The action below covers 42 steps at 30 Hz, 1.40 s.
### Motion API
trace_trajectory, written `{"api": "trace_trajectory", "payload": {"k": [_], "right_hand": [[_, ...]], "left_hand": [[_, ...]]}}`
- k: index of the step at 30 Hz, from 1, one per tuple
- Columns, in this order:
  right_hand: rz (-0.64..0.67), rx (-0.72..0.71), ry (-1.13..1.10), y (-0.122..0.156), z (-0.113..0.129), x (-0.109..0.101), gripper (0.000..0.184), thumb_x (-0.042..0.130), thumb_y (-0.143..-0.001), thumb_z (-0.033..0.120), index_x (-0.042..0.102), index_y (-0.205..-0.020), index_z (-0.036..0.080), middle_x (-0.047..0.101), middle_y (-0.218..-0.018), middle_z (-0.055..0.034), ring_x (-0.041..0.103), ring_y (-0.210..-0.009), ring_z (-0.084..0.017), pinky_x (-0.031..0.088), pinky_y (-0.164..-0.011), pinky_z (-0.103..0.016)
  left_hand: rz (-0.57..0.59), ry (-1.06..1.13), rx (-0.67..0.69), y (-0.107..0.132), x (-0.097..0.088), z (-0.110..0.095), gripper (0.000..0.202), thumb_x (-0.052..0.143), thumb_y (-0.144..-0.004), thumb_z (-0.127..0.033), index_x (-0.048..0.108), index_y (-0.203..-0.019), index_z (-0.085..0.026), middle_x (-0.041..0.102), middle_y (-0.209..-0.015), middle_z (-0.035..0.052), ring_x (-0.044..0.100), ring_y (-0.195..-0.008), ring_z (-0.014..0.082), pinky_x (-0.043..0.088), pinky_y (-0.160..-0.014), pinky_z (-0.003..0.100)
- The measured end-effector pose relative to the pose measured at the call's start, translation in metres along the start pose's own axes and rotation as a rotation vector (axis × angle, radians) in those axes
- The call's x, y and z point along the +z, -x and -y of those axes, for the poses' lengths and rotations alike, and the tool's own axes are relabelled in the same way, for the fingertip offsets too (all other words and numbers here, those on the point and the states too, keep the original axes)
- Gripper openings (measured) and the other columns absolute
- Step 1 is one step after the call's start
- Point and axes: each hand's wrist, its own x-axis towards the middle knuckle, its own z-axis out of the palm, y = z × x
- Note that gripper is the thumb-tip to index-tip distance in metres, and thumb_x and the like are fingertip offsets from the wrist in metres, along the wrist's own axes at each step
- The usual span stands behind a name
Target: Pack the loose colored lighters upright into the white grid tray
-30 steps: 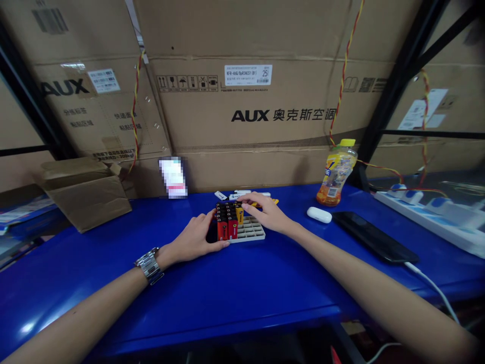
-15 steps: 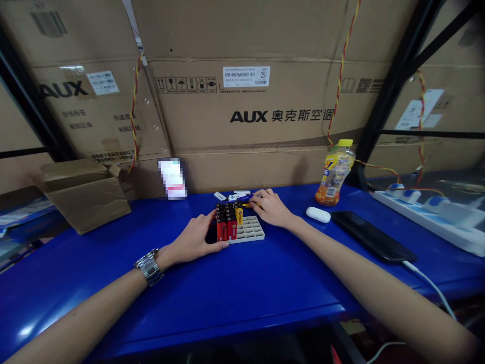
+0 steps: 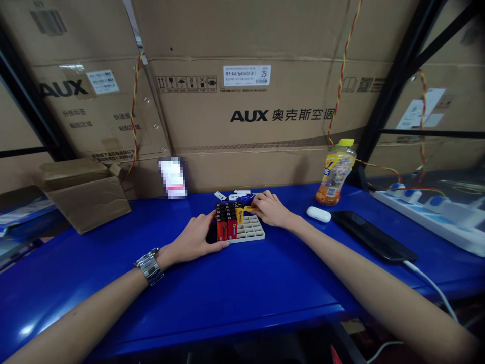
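A white grid tray [image 3: 250,233] lies on the blue table, its left part filled with upright red lighters [image 3: 227,228]. Beside these, a yellow lighter [image 3: 239,216] also stands in a slot. My left hand [image 3: 193,237] curves around the tray's left end, thumb along its front edge and fingers against the red lighters. Over the tray's back right corner, my right hand [image 3: 268,208] pinches another yellow lighter [image 3: 248,209], which lies nearly level; its far end is hidden by the fingers. White lighters [image 3: 234,197] and blue ones [image 3: 244,199] lie loose behind the tray.
Toward the right are a drink bottle [image 3: 335,174], a white earbud case [image 3: 319,215], a black phone [image 3: 373,236] on a cable and a power strip [image 3: 428,212]. An open carton [image 3: 89,194] and a lit screen [image 3: 173,178] stand left. Large cardboard boxes [image 3: 189,121] wall the back.
The yellow lighter in my right hand shows more clearly as the hand shifts slightly. My left hand stays at the tray.
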Motion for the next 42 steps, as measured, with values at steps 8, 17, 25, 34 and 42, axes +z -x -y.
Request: {"api": "trace_trajectory", "payload": {"k": [8,17,25,34,42], "right_hand": [[-0.244,0.107,-0.481,-0.003,0.003,-0.003,0.017,0.045,-0.089,0.027,0.043,-0.105,0.021,0.059,-0.073,-0.0013,0.052,-0.062,-0.017,0.036,-0.06,-0.029],[-0.232,0.438,-1.288,-0.001,0.033,-0.021,0.055,0.036,-0.087,0.06,0.044,-0.052,0.02,0.025,-0.039,0.0077,0.02,-0.035,-0.006,0.017,-0.037,-0.022],[-0.337,0.597,-1.367,-0.003,0.034,-0.02,0.05,0.023,-0.092,0.044,0.039,-0.05,0.023,0.027,-0.034,0.006,0.019,-0.029,-0.006,0.016,-0.03,-0.021],[-0.253,0.364,-1.333,-0.001,0.03,-0.018,0.036,0.041,-0.091,0.052,0.049,-0.076,0.021,0.041,-0.047,0.0067,0.029,-0.033,-0.006,0.024,-0.033,-0.021],[-0.358,-0.053,-0.793,0.004,0.029,-0.029,0.024,0.063,-0.081,0.041,0.064,-0.09,0.019,0.058,-0.079,-0.0027,0.05,-0.068,-0.013,0.041,-0.06,-0.029]], "left_hand": [[0.007,-0.003,0.001,0.0,-0.001,-0.001,0.08,0.052,-0.077,-0.072,0.044,-0.132,-0.014,0.061,-0.11,0.0156,0.055,-0.095,0.0316,0.043,-0.081,0.046],[0.011,0.009,0.016,0.0,0.0,0.0,0.081,0.053,-0.078,-0.069,0.039,-0.136,-0.014,0.06,-0.116,0.0161,0.055,-0.097,0.0316,0.042,-0.082,0.046],[0.021,0.009,-0.006,0.001,-0.002,-0.003,0.082,0.054,-0.078,-0.069,0.039,-0.136,-0.013,0.06,-0.116,0.0167,0.054,-0.098,0.0316,0.042,-0.084,0.047],[-0.003,0.005,0.017,0.0,0.0,0.0,0.08,0.053,-0.078,-0.069,0.039,-0.137,-0.016,0.061,-0.115,0.0153,0.055,-0.096,0.0314,0.042,-0.081,0.046],[-0.005,0.009,0.015,0.0,0.001,0.001,0.085,0.053,-0.078,-0.069,0.035,-0.141,-0.014,0.061,-0.113,0.0162,0.055,-0.096,0.0317,0.043,-0.082,0.047]]}}
